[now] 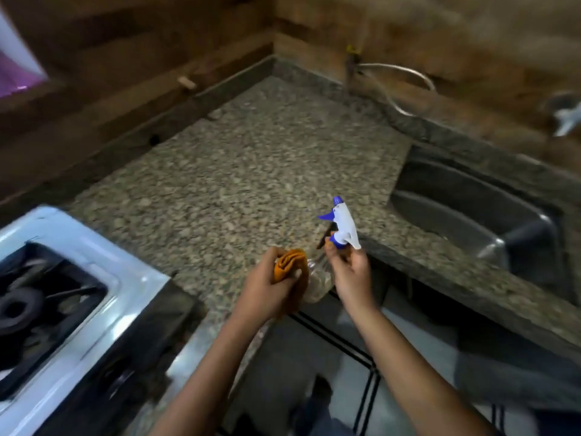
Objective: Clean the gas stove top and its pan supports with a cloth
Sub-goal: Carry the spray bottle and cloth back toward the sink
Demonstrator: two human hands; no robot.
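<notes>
From my seat, the left hand (270, 287) is clenched round the folded orange cloth (287, 265) above the front edge of the counter (251, 171). Just beside it, the right hand (347, 272) is wrapped round the neck of the spray bottle (341, 225). The gas stove (94, 256) sits at the counter's left end, well apart from both hands, its dark pan support (72, 292) in place. The picture is smeared, so I cannot say whether a finger rests on the trigger. My worry is that a squeeze from here would wet the counter, not the stove. The bottle, held only by its neck at the edge, could also slip to the floor.
</notes>
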